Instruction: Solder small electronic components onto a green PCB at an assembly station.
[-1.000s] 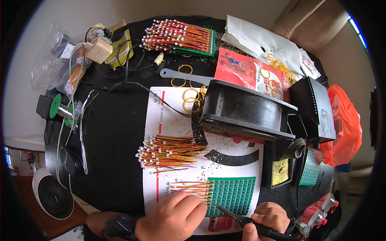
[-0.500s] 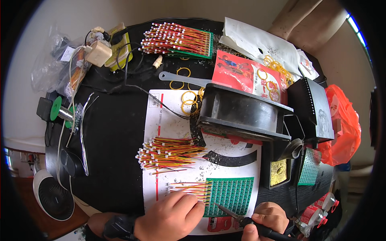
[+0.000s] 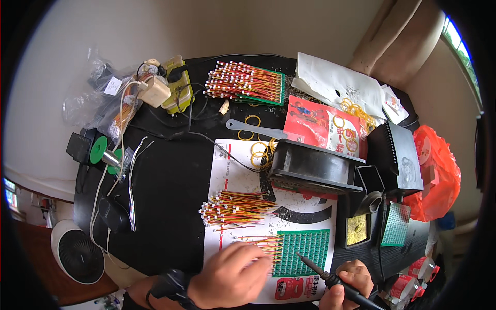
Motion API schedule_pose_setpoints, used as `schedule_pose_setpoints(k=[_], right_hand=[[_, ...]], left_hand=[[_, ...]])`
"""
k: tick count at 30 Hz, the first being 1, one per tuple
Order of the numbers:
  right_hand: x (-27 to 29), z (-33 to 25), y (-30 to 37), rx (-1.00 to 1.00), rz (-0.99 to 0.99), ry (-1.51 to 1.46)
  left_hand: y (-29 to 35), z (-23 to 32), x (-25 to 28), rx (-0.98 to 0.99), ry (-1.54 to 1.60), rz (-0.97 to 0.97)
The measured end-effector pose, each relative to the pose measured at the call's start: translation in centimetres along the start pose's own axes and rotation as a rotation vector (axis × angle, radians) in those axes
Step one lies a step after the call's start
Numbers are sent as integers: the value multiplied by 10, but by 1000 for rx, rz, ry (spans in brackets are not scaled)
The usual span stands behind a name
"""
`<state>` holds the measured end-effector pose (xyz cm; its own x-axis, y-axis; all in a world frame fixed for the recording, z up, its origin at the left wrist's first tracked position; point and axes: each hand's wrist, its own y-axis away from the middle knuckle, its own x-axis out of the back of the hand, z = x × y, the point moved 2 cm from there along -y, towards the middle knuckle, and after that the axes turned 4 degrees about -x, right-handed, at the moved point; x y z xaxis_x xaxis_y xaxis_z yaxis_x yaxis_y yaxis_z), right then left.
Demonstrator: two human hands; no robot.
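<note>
My right hand [image 3: 351, 284] is closed round a soldering iron [image 3: 330, 279], whose tip is over a green circuit board [image 3: 302, 253]. The board bears rows of small parts. Along its left side lie several red and yellow wires [image 3: 258, 240] with small white connectors, their ends at the board's edge. My left hand [image 3: 232, 276] covers part of these wires. Its fingers are bent and close together, and what is between the fingertips is hidden. Just beyond lies a loose pile of similar connector wires [image 3: 237, 207], on a white printed sheet [image 3: 219, 178].
Past the board stands a black fan [image 3: 315, 168]. To its right are a black box [image 3: 395, 157], a holder with a yellow sponge [image 3: 357, 228] and a second board [image 3: 396, 223]. Finished-looking wired boards [image 3: 245, 82] lie at the back; a solder spool [image 3: 106, 153] stands left.
The whole view has shifted, so the table sits lower in the picture. The soldering iron's tip has moved slightly rightward from the board's left edge. My left hand stays by the wires.
</note>
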<state>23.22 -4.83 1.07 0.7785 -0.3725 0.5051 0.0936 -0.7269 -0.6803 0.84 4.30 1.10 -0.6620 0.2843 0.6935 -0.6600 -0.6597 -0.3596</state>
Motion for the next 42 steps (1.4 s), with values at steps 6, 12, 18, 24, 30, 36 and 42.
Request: schedule_pose_setpoints(k=[6,12,18,24,30,36,42], right_hand=[[2,-5,0,-85,-45,-2],[5,-5,4,-38,-40,37],[6,-15,-8,-231,30,-61],[16,-4,5,-247,414,96],[35,-11,-15,-152,345,501],[31,1,-25,8,237,593],[20,13,-26,14,271,661]], left_hand=[[2,-32,51,304,-280,158],[2,-36,42,344,-305,18],[-3,-38,41,281,-337,-1],[3,-41,45,131,-393,-18],[5,-42,43,59,-470,-8],[5,-43,54,-38,-247,79],[-2,-29,65,-51,-29,249]])
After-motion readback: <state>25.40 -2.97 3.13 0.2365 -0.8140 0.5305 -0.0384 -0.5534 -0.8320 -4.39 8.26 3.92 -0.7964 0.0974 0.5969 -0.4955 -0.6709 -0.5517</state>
